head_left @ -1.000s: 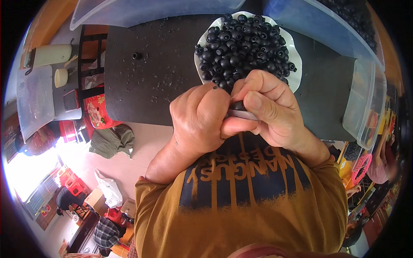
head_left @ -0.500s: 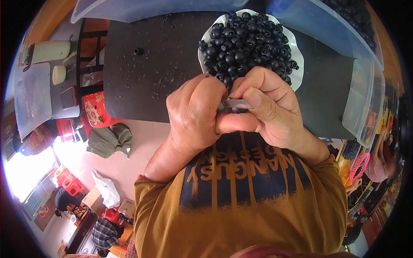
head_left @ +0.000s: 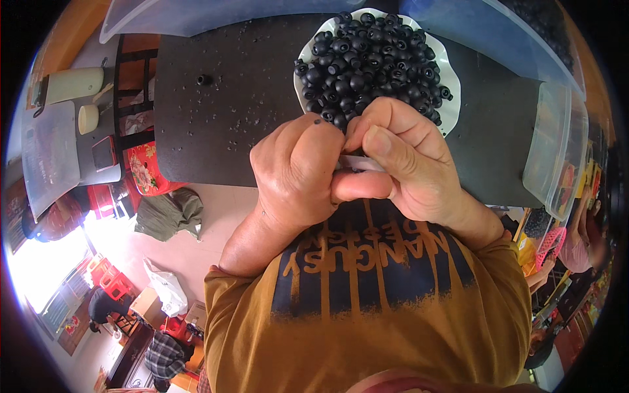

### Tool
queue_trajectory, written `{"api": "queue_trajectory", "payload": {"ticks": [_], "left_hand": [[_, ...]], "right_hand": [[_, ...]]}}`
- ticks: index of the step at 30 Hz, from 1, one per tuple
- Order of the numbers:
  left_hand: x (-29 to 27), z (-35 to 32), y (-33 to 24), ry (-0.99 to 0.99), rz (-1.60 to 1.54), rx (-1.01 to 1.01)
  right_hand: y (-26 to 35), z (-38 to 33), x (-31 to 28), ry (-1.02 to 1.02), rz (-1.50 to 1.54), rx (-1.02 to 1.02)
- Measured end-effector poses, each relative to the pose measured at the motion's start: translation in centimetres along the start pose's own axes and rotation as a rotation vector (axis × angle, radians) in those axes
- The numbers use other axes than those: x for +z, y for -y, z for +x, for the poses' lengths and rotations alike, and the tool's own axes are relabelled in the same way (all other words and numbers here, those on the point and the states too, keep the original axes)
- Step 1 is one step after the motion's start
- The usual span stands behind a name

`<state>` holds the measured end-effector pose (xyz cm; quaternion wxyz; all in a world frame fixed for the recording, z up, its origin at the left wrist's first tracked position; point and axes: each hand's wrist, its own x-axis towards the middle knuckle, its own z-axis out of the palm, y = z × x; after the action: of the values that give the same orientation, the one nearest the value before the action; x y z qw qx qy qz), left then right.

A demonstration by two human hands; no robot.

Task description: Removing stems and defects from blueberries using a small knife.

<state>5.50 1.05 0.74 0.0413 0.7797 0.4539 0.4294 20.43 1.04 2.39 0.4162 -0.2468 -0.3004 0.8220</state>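
My two hands meet over the near rim of the white wavy-edged plate (head_left: pixel 453 108). My left hand (head_left: pixel 295 167) is curled closed, and a flat, pale metallic blade (head_left: pixel 359 163) juts from it toward my right hand. A pinch closes the thumb and fingertips of my right hand (head_left: pixel 413 157) right beside the blade. What those fingertips hold is hidden. A dark speck sits on a left knuckle. Heaped on the plate are many small black rounded parts (head_left: pixel 357 82) with holes and short necks. One similar black part (head_left: pixel 204 79) lies alone on the left of the dark table.
Small dark shavings are strewn over the dark table (head_left: pixel 177 131). Clear plastic bins (head_left: pixel 557 150) stand along its far and right sides. To the left are a chair with red floral cloth (head_left: pixel 142 169), a phone (head_left: pixel 103 153) and a cup (head_left: pixel 88 118). Other people sit further off.
The thumb and fingertips of my right hand have shifted slightly up and left along the blade, covering more of it. My left hand keeps its grip. The whole view has shifted a little.
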Motion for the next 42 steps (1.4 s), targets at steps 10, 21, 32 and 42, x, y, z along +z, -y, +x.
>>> {"api": "queue_trajectory", "payload": {"ticks": [10, 21, 32, 42], "left_hand": [[-0.5, -0.2, 0.0, -0.002, 0.003, -0.062], [-0.1, 0.2, 0.7, 0.002, 0.016, 0.032], [0.6, -0.2, 0.6, -0.12, 0.059, 0.109], [-2.2, -0.7, -0.8, 0.074, -0.149, -0.22]], "right_hand": [[0.1, -0.3, 0.1, 0.002, -0.065, -0.07], [0.5, -0.2, -0.1, 0.039, 0.009, 0.01], [0.5, -0.1, 0.6, -0.045, 0.105, 0.059], [8.3, 3.5, 2.4, -0.114, -0.603, -0.334]]}}
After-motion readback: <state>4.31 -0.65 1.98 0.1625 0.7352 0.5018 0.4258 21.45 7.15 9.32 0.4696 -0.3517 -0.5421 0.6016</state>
